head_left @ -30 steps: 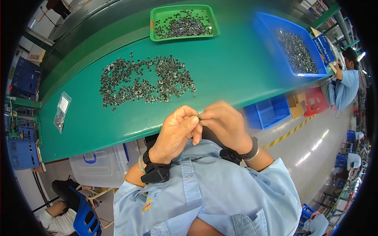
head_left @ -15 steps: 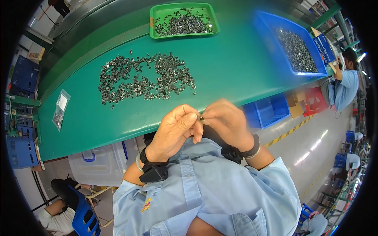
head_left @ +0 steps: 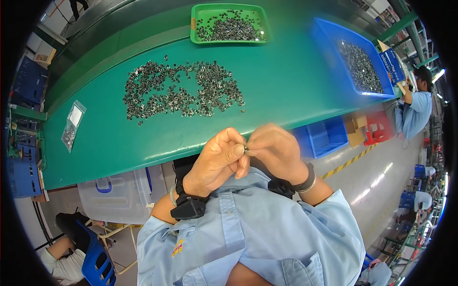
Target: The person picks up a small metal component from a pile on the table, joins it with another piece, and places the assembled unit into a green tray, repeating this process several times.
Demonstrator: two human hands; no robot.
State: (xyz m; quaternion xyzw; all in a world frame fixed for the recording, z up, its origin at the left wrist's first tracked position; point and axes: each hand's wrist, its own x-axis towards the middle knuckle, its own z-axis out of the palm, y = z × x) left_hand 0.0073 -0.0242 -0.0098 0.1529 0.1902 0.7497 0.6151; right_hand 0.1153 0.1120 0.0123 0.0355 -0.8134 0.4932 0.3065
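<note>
Close in front of my chest, at the table's near edge, my two hands meet fingertip to fingertip. My left hand (head_left: 222, 155) pinches a tiny dark metal part (head_left: 246, 149) between thumb and forefinger. From the other side, the fingertips of my right hand (head_left: 274, 150) close on the same part; that hand is slightly blurred. Beyond them, a loose spread of small shiny metal parts (head_left: 214, 90) lies on the green tabletop (head_left: 167, 138). The part between my fingers is mostly covered, so its exact shape cannot be made out.
At the back stands a green tray (head_left: 194, 35) of similar parts, and at the right a blue bin (head_left: 329, 52) holds many more. A clear bag (head_left: 74, 126) lies at the left. Below the table are a blue crate (head_left: 329, 138) and a clear plastic box (head_left: 112, 200). Another person (head_left: 415, 109) works at far right.
The view has shifted slightly, so the table things sit a little differently. My hands stay together on the small part, with a small movement of the right fingers.
</note>
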